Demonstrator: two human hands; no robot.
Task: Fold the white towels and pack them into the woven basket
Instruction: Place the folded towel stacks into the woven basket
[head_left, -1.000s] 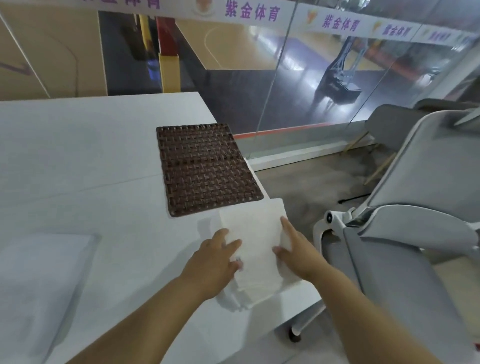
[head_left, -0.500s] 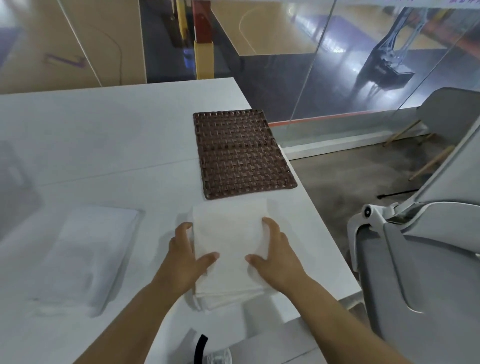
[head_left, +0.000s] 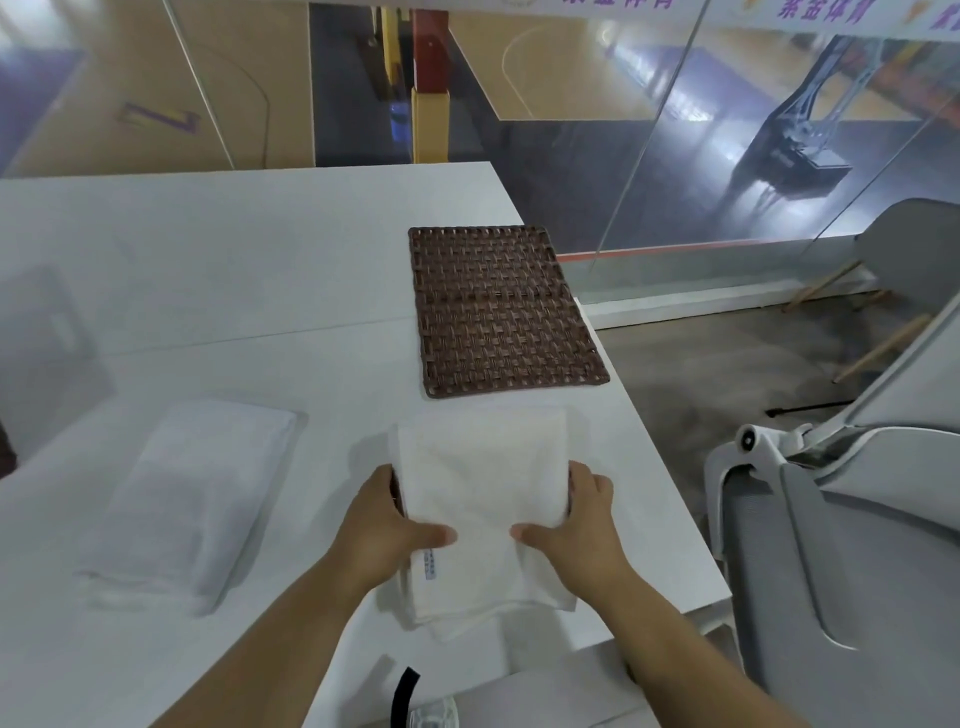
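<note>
Hands grip the folded towel (head_left: 480, 499) from both sides: left hand (head_left: 384, 530) and right hand (head_left: 576, 525) with thumbs on top, fingers tucked beneath. Its long axis runs 12 to 6 o'clock. The woven basket (head_left: 504, 312) lies flat on the table (head_left: 208, 249) at 12 o'clock, just beyond the towel's far edge, about equally near either hand. Another folded towel (head_left: 197, 499) rests at 9 o'clock.

Readable text is scarce: purple Chinese characters on the white banner strip (head_left: 810, 13) along the top of the glass wall, cropped by the frame edge, "紫金体育" only partly legible. Small white sewn tag (head_left: 429, 565) on the folded white towel (head_left: 483, 499) carries blue print, too small to read.
</note>
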